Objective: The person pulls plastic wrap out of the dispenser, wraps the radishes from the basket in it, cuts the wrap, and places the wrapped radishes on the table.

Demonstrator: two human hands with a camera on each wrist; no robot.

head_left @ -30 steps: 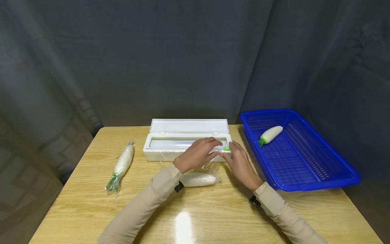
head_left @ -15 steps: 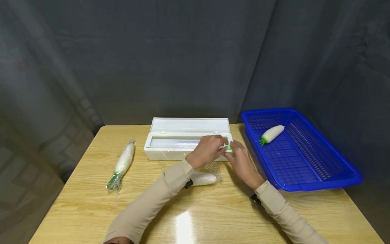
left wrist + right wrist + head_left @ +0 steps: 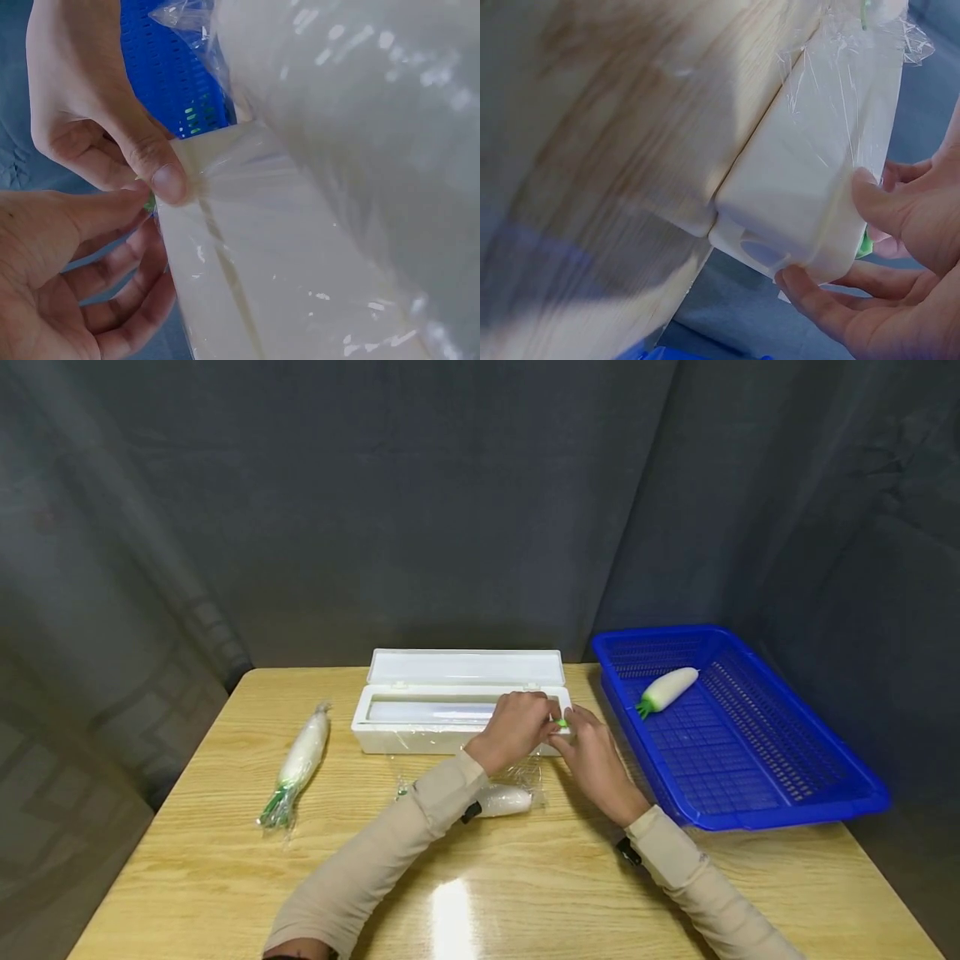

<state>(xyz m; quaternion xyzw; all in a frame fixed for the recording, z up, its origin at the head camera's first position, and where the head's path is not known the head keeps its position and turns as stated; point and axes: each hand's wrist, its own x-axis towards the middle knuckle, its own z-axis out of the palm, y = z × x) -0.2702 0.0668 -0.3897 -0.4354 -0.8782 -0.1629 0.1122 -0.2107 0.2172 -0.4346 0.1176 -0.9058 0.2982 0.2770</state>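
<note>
A white cling film dispenser (image 3: 408,742) stands on the table with its lid raised and a film roll inside. At its right end, my left hand (image 3: 516,727) pinches a small green slide cutter (image 3: 562,723) between thumb and fingers. My right hand (image 3: 596,764) grips that corner, its thumb (image 3: 870,199) on the front face and its fingers around the end. Clear film (image 3: 262,195) hangs from the dispenser's front over a white radish (image 3: 506,800) lying just before it. My left forearm hides part of this radish.
A film-wrapped radish (image 3: 303,756) with green leaves lies at the left of the wooden table (image 3: 195,877). On the right stands a blue basket (image 3: 780,818) with one bare radish (image 3: 669,689) in it. Dark curtain hangs behind.
My left hand has shifted slightly right, and the green cutter has slid a little right to the dispenser's end. My right hand stays at the corner.
</note>
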